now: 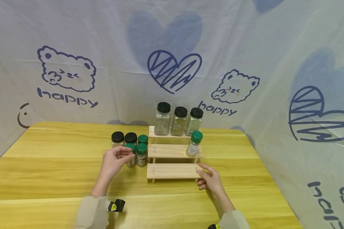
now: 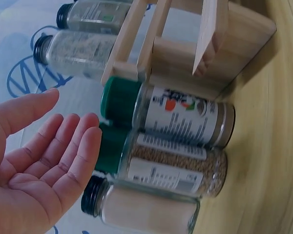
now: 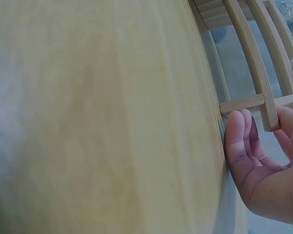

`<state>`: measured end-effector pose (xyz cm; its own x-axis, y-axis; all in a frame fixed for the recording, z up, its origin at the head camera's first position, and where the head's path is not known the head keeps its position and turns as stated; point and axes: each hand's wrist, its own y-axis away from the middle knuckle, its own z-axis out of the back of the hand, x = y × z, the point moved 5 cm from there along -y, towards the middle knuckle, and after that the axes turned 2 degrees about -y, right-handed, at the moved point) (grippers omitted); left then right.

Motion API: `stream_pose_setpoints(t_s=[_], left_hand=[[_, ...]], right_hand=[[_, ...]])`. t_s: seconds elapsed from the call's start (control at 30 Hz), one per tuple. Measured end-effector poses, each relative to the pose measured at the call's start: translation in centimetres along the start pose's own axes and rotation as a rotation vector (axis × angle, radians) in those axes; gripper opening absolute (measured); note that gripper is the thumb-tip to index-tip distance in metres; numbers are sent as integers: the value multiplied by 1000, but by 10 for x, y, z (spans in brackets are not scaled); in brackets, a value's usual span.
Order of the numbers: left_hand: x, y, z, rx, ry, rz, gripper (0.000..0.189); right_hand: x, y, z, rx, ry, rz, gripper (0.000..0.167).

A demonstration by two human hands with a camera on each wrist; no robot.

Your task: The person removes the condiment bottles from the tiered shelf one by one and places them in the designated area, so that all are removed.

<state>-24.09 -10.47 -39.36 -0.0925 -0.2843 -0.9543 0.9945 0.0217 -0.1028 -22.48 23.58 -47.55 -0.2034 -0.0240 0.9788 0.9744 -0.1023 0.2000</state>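
We see the left hand with its fingers slightly bent and the thumb apart, beside three green-capped jars that stand with two black-capped jars on the table, left of the rack. We cannot tell whether it touches a cap. The right hand pinches the bottom shelf at its right end. Above, we see one small jar on the middle shelf and three tall jars on the top shelf.

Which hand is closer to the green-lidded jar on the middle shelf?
Right. The right hand holds the bottom shelf, in front of that jar; the left hand is farther left, by the other jars on the table.
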Motion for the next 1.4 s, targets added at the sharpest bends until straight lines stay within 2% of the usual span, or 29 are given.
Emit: stream_pose_setpoints(t_s=[0.23,0.5,0.77,1.03,1.27,1.4], left_hand=[[-5,1,-14,9,-22,-39,22],[-9,0,-28,38,49,-63,22],[-13,-2,-44,49,71,-70,20],[-18,-3,-59,71,78,-88,19],[-19,-7,-72,88,91,-78,17],[-21,-9,-79,100,97,-101,16]], right_hand=[[1,1,0,-7,-5,5,38],[-1,0,0,2,1,4,39],[-2,-1,0,4,10,9,39],[4,4,-1,97,-45,143,41],[-2,-1,1,11,7,21,39],[0,0,1,0,13,7,39]])
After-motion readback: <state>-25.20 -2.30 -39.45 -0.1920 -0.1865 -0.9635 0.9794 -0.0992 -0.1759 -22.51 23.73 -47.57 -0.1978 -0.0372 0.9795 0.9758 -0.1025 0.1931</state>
